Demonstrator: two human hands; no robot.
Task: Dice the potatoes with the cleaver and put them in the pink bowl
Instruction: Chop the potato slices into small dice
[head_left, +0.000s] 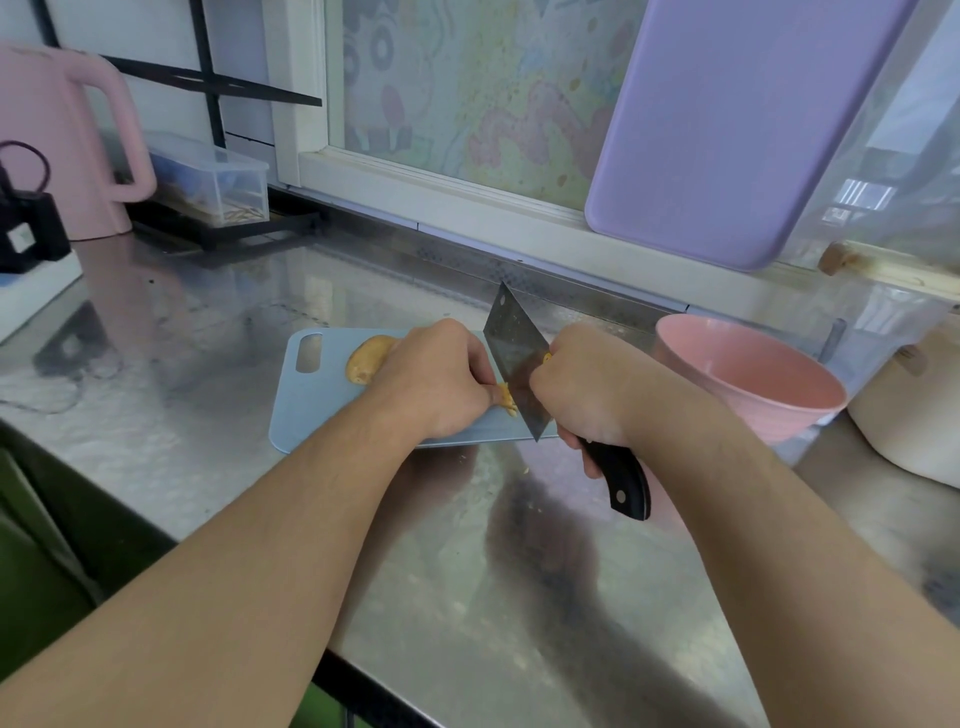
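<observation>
Two bare hands work over one pale blue plastic cutting board (311, 415) with a handle slot, which lies on the shiny steel table (208, 322). The left hand (436, 379) lies over a yellow-brown potato (366, 358), its fingers curled down onto it; only the potato's far left end shows past the knuckles, so how much of it is left cannot be told. A small bit of cut yellow flesh (506, 402) peeks out between this hand and the blade (the number of pieces there is too hidden to count).

The right hand (587, 395) has its grip closed round the black riveted handle of the steel cleaver (517, 364), whose wide blade stands tilted on the board, touching the cut flesh. The handle's end sticks out below the fist. A yellow speck shows at the blade's heel, too small to identify.

One round pink bowl (748, 384) sits just to the right of the board, near the right wrist; no pieces are visible inside it.

Behind, one lilac board (727, 130) leans on the window frame, one pink jug (67, 145) is cut off at the left edge, and one clear lidded box (218, 182) holds blurred contents.
</observation>
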